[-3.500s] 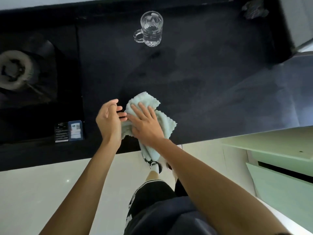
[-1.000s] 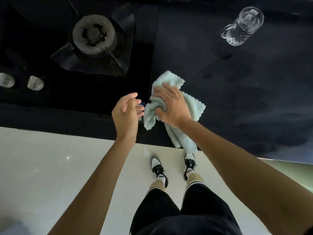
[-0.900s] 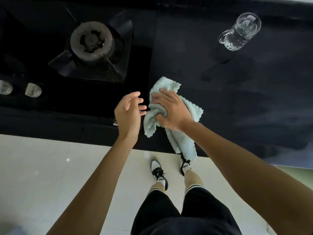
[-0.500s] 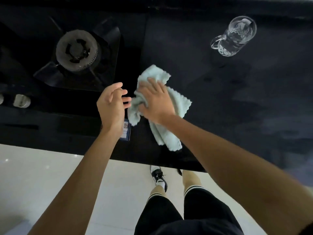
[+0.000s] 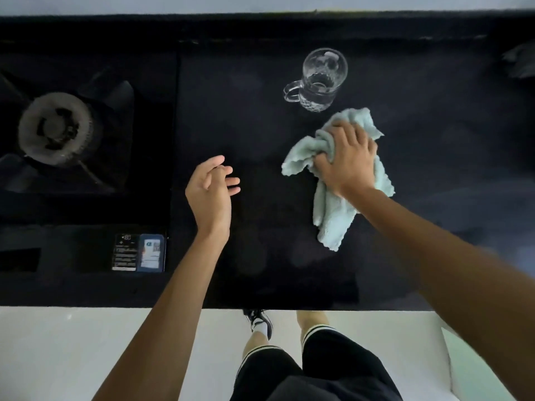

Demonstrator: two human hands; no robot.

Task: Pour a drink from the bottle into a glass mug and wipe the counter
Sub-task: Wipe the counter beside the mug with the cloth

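A clear glass mug (image 5: 318,82) with some clear liquid in it stands upright at the back of the black counter (image 5: 246,111), handle to the left. Just in front and right of it lies a crumpled pale green cloth (image 5: 333,215). My right hand (image 5: 347,160) is on top of the cloth, bunching it under curled fingers and thumb, and the cloth's tail trails toward me. My left hand (image 5: 211,189) hovers over the bare counter to the left, fingers relaxed, holding nothing. No bottle is in view.
A gas hob with a round burner (image 5: 55,128) fills the left of the counter, with a label sticker (image 5: 139,251) at its front right corner. A dark object (image 5: 521,63) sits at the far right back. The counter's front edge (image 5: 260,307) runs above the pale floor.
My right hand has slid the cloth to the right and back, from beside the hob to just in front of the mug. My left hand has parted from the cloth and stays open.
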